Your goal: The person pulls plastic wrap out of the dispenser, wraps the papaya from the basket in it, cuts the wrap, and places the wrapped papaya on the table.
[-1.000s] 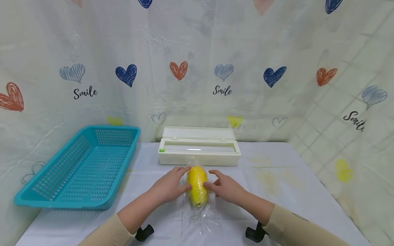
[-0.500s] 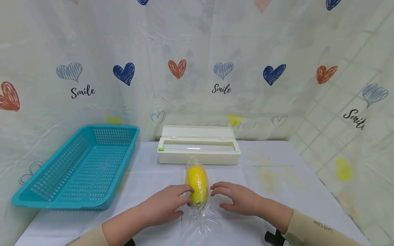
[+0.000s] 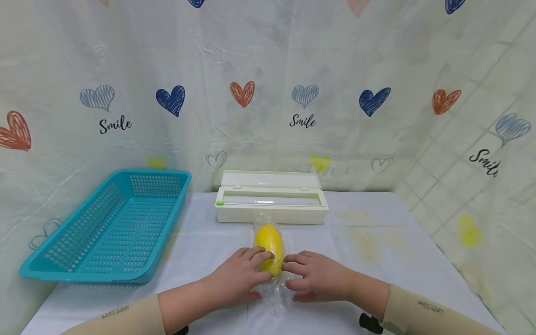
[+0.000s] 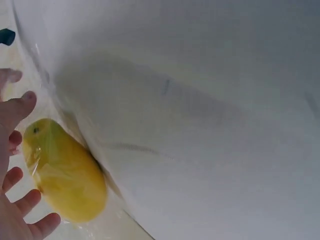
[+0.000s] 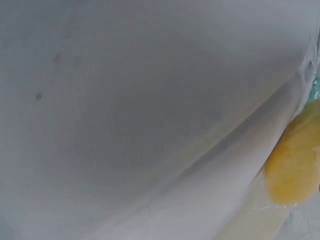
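A yellow oblong fruit (image 3: pixel 268 236), greenish at its stem end (image 4: pixel 44 129), lies on the white cloth, wrapped in clear cling film. Loose film (image 3: pixel 274 304) spreads toward the front from the fruit's near end. My left hand (image 3: pixel 237 279) is at its left side, with fingertips over the near half of the fruit. Fingers of that hand stay spread and loosely bent in the left wrist view. On the other side, my right hand (image 3: pixel 321 278) has its fingertips beside the fruit's right edge and over the film. Whether they touch the fruit I cannot tell.
Behind the fruit stands a white cling film dispenser (image 3: pixel 271 215), its lid raised and a roll inside. A blue-green plastic basket (image 3: pixel 146 274) is on the left. A heart-printed curtain (image 3: pixel 268 60) hangs behind the white-covered table (image 3: pixel 377 223).
Both hands draw back from the fruit's sides toward its near end, then close in around that end and its film. The fruit stays nearly in place.
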